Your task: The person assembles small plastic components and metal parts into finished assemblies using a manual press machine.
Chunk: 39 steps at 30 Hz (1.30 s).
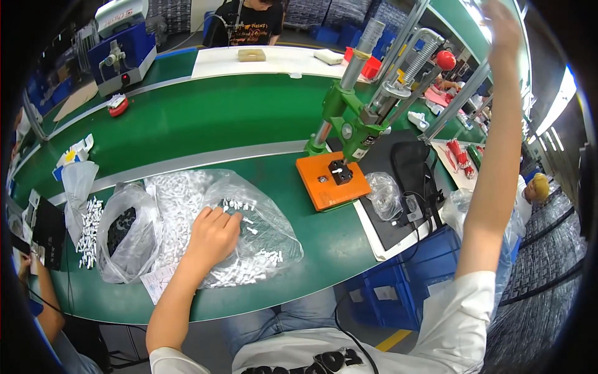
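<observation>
Two hands, far apart: my left hand (212, 235) lies curled, fingers down, in the small white plastic parts (249, 265) spilling from a crinkly clear bag (187, 193), whether it pinches one I cannot tell. My right hand (501, 28) is raised far right (grip unclear). The orange-based press (333, 177) stands right of the left hand

bag of parts (249, 243) left | press (349, 134) right, on table (218, 118)
</observation>
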Each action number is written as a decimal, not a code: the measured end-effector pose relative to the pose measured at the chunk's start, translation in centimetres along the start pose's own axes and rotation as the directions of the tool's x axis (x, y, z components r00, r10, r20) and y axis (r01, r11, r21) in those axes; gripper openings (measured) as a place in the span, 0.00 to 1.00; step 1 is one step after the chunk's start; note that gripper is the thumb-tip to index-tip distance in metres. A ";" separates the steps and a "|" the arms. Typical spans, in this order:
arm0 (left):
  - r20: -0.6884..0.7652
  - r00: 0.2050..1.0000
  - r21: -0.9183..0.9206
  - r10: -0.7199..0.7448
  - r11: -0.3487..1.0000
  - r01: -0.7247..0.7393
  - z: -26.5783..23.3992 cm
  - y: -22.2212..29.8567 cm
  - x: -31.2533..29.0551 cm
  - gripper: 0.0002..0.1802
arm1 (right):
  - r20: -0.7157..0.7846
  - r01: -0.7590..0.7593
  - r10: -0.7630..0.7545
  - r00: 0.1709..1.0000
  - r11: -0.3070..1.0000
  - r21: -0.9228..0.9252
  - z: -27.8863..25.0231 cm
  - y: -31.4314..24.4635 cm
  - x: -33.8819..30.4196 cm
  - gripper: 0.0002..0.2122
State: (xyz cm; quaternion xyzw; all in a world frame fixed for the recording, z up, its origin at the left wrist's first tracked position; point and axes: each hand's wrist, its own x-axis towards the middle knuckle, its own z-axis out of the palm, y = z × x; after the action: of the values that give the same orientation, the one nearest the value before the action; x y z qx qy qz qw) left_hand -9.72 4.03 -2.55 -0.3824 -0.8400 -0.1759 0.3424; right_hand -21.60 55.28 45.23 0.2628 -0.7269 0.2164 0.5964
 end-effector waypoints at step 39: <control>0.055 0.998 -0.053 -0.025 0.998 0.028 -0.3 -0.4 -1.3 0.16 | -0.279 -0.719 0.716 0.640 0.686 0.111 0.0 -19.7 -44.5 0.12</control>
State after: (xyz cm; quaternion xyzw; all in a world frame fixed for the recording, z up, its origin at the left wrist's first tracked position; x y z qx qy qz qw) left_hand -9.21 2.92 -3.28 -0.3848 -0.8490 -0.1926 0.3067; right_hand -2.31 45.67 1.60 -0.0857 -0.6728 0.4685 0.5661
